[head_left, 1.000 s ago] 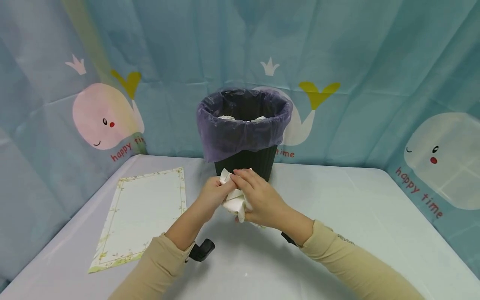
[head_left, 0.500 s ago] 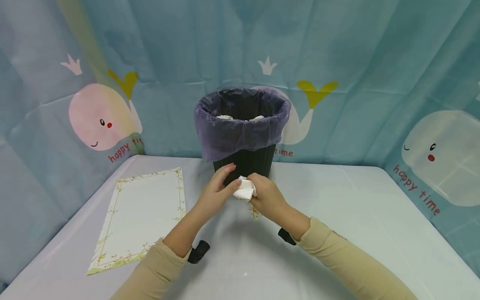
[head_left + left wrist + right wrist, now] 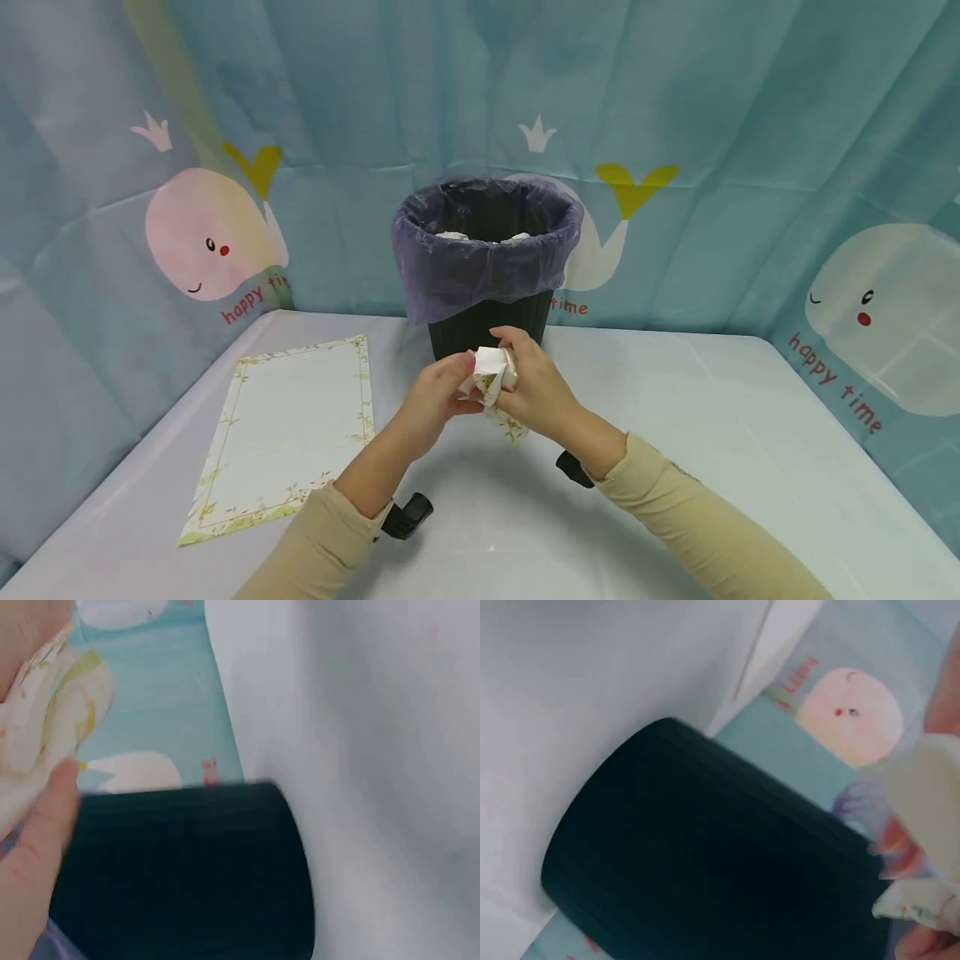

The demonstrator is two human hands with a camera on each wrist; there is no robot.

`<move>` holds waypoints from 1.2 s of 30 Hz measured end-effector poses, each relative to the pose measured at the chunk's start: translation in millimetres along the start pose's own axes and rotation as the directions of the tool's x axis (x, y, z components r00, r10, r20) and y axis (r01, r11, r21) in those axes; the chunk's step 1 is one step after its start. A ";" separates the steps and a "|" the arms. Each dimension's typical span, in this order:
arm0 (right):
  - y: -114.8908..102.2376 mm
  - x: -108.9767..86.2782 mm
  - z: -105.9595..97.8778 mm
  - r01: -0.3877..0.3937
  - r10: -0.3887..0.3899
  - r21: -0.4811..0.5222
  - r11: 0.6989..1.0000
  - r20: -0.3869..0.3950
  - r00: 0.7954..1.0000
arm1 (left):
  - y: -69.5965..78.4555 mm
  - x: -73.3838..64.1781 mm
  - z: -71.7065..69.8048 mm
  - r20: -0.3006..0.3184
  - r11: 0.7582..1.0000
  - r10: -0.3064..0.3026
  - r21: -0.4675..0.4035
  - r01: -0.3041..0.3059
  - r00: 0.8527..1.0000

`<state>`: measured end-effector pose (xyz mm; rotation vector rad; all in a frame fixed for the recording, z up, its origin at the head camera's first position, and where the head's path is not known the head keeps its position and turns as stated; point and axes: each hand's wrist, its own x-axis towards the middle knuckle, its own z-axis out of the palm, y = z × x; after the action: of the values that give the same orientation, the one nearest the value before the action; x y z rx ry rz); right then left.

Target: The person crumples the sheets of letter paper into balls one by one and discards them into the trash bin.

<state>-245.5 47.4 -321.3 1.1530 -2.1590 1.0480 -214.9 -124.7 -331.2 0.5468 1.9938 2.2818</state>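
A crumpled sheet of paper, white with a floral print, is between both hands in the head view, in front of the dark bin. From the left, my left hand pinches it between thumb and fingers. My right hand grips its right side, index finger raised; a printed corner hangs below the palm. The wrist views catch only part of the crumpled paper at their edges. To the left, a flat sheet of paper with a floral border lies on the table.
The dark bin stands at the table's back, lined with a purple bag; white crumpled pieces show inside. A blue whale-print curtain surrounds the white table. Black straps sit at both wrists.
The paper has been squeezed and turned between the hands. Half a second ago my left fingers were spread away from it; now they close on its left side. The flat sheet stays put.
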 end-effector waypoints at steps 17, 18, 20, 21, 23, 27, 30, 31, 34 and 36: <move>12.6 6.2 5.8 0.417 -0.424 -0.097 0.904 -0.061 0.904 | -15.8 9.8 10.9 0.096 0.902 -0.067 -0.419 0.102 0.993; 13.6 6.4 5.4 0.433 -0.436 -0.062 0.899 -0.026 0.900 | -14.7 10.6 11.3 0.065 0.905 -0.072 -0.415 0.093 0.995; 14.9 6.5 3.1 0.454 -0.454 -0.004 0.891 0.053 0.890 | -12.5 11.8 11.9 -0.009 0.907 -0.096 -0.413 0.084 0.995; 15.3 6.4 1.6 0.462 -0.461 0.012 0.887 0.091 0.883 | -11.5 12.2 12.1 -0.043 0.910 -0.106 -0.407 0.080 0.993; 15.8 6.0 -1.2 0.470 -0.467 0.018 0.882 0.157 0.870 | -10.2 12.2 11.9 -0.104 0.918 -0.139 -0.388 0.089 0.985; 15.4 6.3 -4.0 0.445 -0.431 -0.040 0.895 0.185 0.883 | -9.0 11.7 7.7 -0.069 0.943 -0.193 -0.289 0.165 0.979; 15.9 6.5 -4.7 0.379 -0.368 -0.067 0.923 0.134 0.920 | -7.5 10.9 4.2 0.058 0.954 -0.213 -0.204 0.220 0.975; 16.4 5.9 -4.9 0.356 -0.347 -0.062 0.933 0.116 0.931 | -6.7 10.8 3.5 0.103 0.953 -0.216 -0.193 0.233 0.971; 17.9 4.1 -5.4 0.298 -0.295 -0.038 0.954 0.059 0.954 | -5.1 10.4 1.7 0.202 0.953 -0.218 -0.167 0.253 0.955; 17.9 3.2 -5.7 0.248 -0.248 -0.019 0.969 0.010 0.969 | -3.9 10.5 0.9 0.234 0.959 -0.228 -0.115 0.260 0.945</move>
<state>-262.0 56.8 -323.0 1.3771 -1.9627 0.9111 -225.2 -120.3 -332.5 0.4831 1.6753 2.0950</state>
